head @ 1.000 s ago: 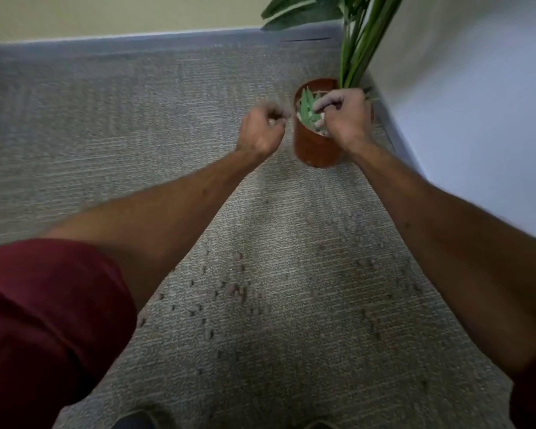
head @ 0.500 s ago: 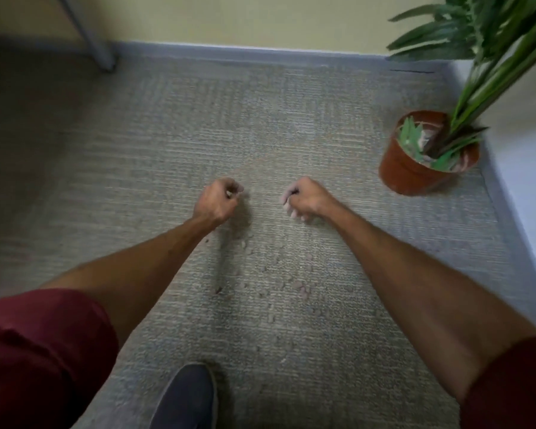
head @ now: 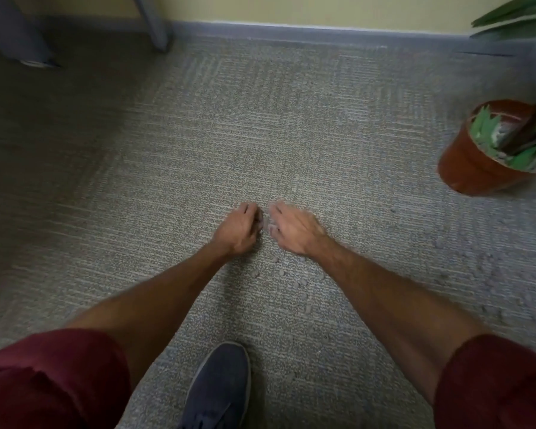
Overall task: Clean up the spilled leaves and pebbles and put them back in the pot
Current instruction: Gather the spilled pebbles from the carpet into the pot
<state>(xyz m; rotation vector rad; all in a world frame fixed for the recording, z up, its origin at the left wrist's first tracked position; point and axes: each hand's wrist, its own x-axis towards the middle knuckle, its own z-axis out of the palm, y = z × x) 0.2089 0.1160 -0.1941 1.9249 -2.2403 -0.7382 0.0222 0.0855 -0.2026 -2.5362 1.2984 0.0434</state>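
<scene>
Small brownish pebbles [head: 280, 274] lie scattered on the grey carpet just below my hands, and more pebbles [head: 489, 274] lie at the right. The terracotta pot [head: 464, 168] stands at the right edge, with green leaves [head: 483, 122] inside it. My left hand [head: 239, 227] is down on the carpet with its fingers curled under; what they hold is hidden. My right hand [head: 294, 227] is right beside it, fingers spread and bent down, tips touching the carpet by a few pale pebbles [head: 265, 225]. Both hands are well left of the pot.
My dark blue shoe [head: 220, 388] is planted at the bottom centre. Grey furniture legs [head: 155, 23] stand at the far left by the baseboard [head: 291, 27]. Long plant leaves [head: 514, 20] hang in at the top right corner.
Both hands left the pot, swung left and came down to the carpet. The right hand's fist has loosened into spread fingers. The view moved left, so the pot now sits at the right edge.
</scene>
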